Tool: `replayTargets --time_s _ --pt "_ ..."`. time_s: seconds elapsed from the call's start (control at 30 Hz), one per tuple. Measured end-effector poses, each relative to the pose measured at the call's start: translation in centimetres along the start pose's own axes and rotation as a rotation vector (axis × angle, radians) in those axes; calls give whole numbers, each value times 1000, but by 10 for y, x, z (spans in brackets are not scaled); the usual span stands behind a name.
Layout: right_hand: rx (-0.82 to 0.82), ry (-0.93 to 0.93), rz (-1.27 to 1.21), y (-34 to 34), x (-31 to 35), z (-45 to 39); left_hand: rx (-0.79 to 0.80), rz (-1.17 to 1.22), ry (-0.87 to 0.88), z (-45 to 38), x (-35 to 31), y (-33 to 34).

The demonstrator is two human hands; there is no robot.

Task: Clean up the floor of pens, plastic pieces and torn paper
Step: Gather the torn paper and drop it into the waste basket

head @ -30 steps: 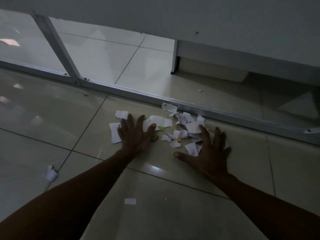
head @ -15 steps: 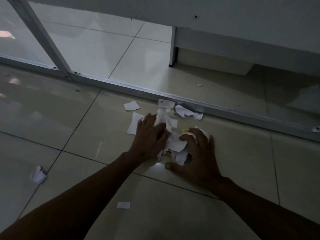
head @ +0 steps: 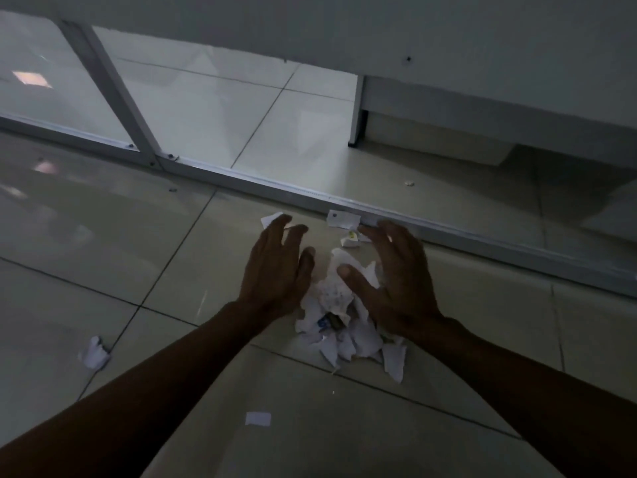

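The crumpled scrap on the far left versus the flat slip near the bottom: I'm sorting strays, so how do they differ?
The crumpled scrap is bunched, with raised folds; the flat slip lies flat, a neat rectangle. The crumpled scrap looks bigger than the flat slip. Both are white paper, lying apart from the pile between the hands.

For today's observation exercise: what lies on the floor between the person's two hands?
In the head view, a heap of torn paper lies between the left hand and the right hand, with a small dark piece tucked in it.
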State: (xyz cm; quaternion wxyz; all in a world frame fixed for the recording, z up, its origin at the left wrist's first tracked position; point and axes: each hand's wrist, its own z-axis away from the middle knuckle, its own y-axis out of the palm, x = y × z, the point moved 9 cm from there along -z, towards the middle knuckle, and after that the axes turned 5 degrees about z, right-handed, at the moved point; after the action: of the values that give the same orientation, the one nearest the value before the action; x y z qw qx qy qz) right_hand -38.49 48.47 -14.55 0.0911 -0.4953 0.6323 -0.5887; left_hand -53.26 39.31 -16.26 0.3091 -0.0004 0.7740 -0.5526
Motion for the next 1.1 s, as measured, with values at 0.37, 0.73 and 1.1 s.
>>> replayTargets --time_s 0.37,0.73,1.1 --pt "386 74 141 88 0 -35 419 -40 -132 -21 39 44" --pt "347 -69 39 67 13 18 342 186 -59 27 17 31" --pt "218 337 127 23 -57 6 182 207 101 37 -8 5"
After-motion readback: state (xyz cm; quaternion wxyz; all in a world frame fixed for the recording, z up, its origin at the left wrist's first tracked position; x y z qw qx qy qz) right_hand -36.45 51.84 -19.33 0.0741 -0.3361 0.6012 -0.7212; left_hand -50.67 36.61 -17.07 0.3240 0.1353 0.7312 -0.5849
